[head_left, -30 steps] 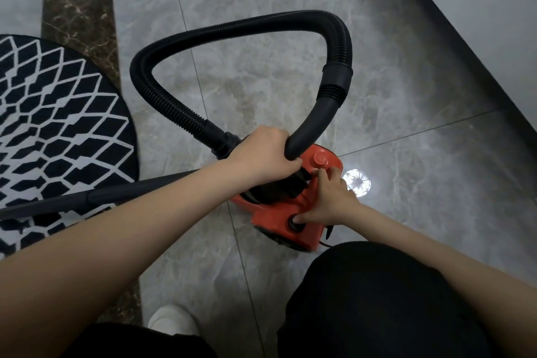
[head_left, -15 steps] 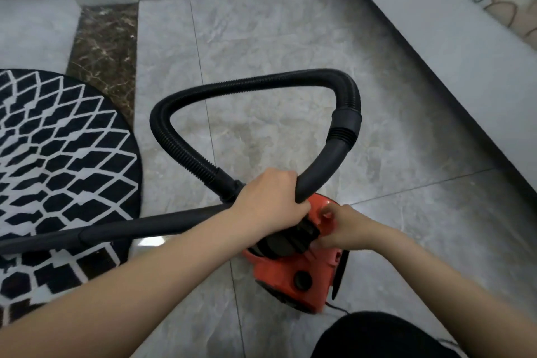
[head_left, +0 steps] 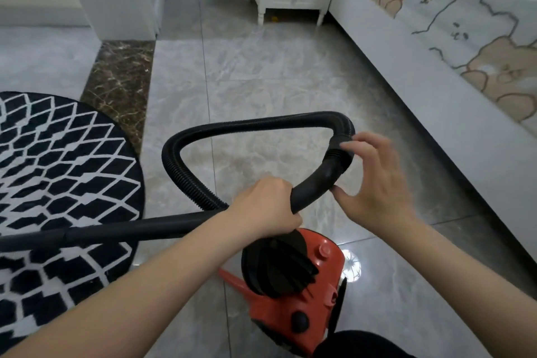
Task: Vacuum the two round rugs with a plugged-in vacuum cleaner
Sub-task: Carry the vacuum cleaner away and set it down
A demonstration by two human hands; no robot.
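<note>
Left hand: the left hand (head_left: 266, 208) is wrapped tight round the near end of the curved black plastic grip tube (head_left: 313, 186), just above the canister.
Right hand: the right hand (head_left: 374, 180) is spread round the ribbed black collar (head_left: 338, 151); thumb and forefinger touch it, not yet clamped, and the picture is blurred there.
Hose: the ribbed black flexible hose (head_left: 186, 171) loops left and back toward the near side; it looks soft and springy, a poor place to pull.
Wand: the long rigid black wand (head_left: 116, 231) runs left over the round black-and-white patterned rug (head_left: 58, 160); stiff, so steer from the grip tube.
Canister: the red plastic vacuum body (head_left: 302, 296) sits on the grey marble floor (head_left: 261, 81), near centre; probably light, sliding easily on the glossy tiles.
Second rug: not in view.
</note>
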